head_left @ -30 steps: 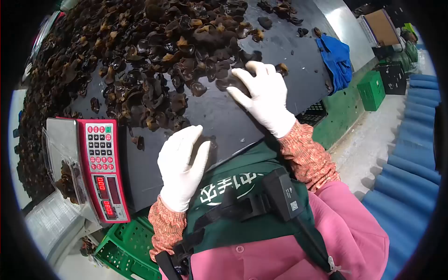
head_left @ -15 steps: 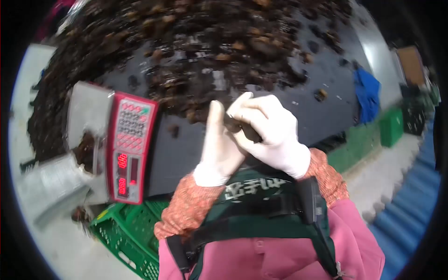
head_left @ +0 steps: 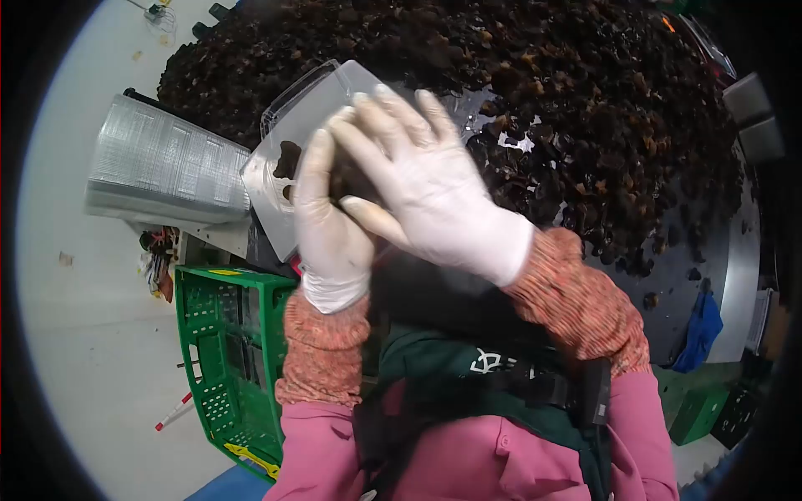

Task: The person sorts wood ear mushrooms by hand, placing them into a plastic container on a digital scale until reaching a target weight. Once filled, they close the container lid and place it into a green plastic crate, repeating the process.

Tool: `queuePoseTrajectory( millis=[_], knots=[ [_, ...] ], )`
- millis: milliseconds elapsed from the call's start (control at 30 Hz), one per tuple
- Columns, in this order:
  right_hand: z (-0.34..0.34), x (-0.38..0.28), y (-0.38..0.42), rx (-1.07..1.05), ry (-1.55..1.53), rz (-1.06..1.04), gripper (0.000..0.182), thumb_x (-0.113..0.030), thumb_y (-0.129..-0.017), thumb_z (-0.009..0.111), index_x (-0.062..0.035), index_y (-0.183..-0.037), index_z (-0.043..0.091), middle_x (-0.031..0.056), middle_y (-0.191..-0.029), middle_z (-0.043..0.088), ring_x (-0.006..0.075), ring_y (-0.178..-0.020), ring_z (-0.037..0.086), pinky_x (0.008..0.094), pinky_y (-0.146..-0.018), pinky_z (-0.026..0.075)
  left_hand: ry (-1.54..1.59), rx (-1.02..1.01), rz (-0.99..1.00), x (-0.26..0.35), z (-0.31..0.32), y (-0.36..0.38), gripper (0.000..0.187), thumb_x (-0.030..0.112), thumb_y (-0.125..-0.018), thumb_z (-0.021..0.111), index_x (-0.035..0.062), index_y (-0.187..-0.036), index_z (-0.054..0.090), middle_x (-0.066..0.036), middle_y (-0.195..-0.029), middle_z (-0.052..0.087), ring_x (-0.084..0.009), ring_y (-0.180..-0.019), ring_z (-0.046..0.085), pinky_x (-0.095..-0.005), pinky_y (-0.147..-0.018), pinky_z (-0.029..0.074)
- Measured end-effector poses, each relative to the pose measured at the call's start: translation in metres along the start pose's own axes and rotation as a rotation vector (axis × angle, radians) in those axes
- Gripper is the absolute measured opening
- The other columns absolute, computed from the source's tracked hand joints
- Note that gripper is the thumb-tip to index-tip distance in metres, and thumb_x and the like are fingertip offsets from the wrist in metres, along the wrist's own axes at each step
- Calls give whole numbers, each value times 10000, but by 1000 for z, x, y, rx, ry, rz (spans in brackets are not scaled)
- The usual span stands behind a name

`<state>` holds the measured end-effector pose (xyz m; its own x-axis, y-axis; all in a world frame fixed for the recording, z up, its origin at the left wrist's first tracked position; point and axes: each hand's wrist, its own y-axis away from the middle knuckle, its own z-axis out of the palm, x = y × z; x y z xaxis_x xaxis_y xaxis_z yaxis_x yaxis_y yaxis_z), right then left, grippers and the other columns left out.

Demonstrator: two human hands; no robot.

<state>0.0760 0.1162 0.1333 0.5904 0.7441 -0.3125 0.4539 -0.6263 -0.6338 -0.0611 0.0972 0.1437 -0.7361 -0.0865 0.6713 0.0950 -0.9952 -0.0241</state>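
Observation:
My left hand and my right hand, both in white gloves, are cupped together over a scale platform and clear plastic tray. Dark brown pieces that look like wood ear mushrooms show between the palms, mostly hidden by the fingers. The right hand arches over from above with its fingertips against the left fingers. More dark pieces lie on the platform just left of my hands. Most of the scale is hidden behind my hands.
A large heap of wood ear mushrooms covers the dark table. Stacked clear plastic trays stand at the left, above a green crate on the floor side. A blue cloth hangs at the table's right edge.
My view has turned left. Both hands, with the dark pieces between them, have moved from the table's front to the scale platform and tray.

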Motion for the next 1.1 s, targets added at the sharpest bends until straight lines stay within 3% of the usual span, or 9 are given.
queuePoseTrajectory(
  millis=[100,167,367,500,700,833,900,1000,1100],
  knots=[
    [48,10,-32,14,-14,-15,705,-417,-932,662,-45,-1493,452,226,-1514,473,403,-1465,399,600,-1222,243,-1000,31,337,34,-22,-33,366,214,-1050,616,-42,-1311,630,-131,-1278,674,-184,-1155,638,-318,-1018,495],
    [58,26,-32,-42,17,8,640,-421,-915,656,-35,-1415,552,231,-1453,534,409,-1447,415,607,-1211,232,-1217,83,330,40,-44,-46,378,203,-1034,639,-54,-1311,631,-133,-1263,681,-189,-1148,645,-306,-999,503],
    [-35,85,40,44,10,240,362,-188,-910,689,-30,-1234,669,161,-1272,680,360,-1297,579,497,-1142,390,-1205,181,496,60,-74,-33,284,46,-1026,614,-37,-1292,671,-97,-1263,694,-164,-1156,641,-289,-1031,480],
    [-75,96,134,41,-13,553,303,-56,-923,696,-28,-1224,683,158,-1238,699,342,-1242,626,432,-1093,461,-1512,-77,597,60,-79,-28,200,-31,-957,665,-6,-1143,736,-69,-1152,717,-160,-1098,650,-296,-1008,484],
    [-98,78,215,-1,-86,952,296,-52,-959,659,-31,-1253,686,142,-1279,688,280,-1242,633,381,-1096,460,-1995,-508,619,46,-40,-50,332,29,-766,783,121,-1084,786,-84,-1060,645,-259,-995,616,-364,-896,490],
    [-107,71,222,50,-142,1038,301,-48,-973,634,-27,-1270,678,144,-1297,673,270,-1252,618,374,-1106,444,-1894,-588,595,41,-48,-73,266,26,-764,785,89,-1023,777,-101,-1062,647,-265,-1007,625,-367,-884,497],
    [-111,67,218,77,-124,1000,295,-44,-972,634,-27,-1263,681,144,-1303,668,273,-1252,617,375,-1108,442,-1798,-418,724,48,-53,-69,156,18,-880,754,51,-1032,743,-68,-1074,677,-227,-980,654,-337,-902,517],
    [-116,62,209,70,-88,984,297,-24,-965,622,-39,-1254,687,146,-1309,662,283,-1246,619,381,-1102,449,-1142,34,379,52,-56,-54,148,96,-1015,665,20,-1142,662,-123,-1109,733,-175,-839,701,-266,-833,556],
    [-112,53,194,39,-157,922,297,-30,-947,633,-39,-1238,688,153,-1286,669,302,-1229,625,387,-1080,467,-831,7,133,51,-33,-34,161,127,-1026,649,20,-1147,644,-155,-1029,746,-175,-749,704,-281,-711,559]
  ],
)
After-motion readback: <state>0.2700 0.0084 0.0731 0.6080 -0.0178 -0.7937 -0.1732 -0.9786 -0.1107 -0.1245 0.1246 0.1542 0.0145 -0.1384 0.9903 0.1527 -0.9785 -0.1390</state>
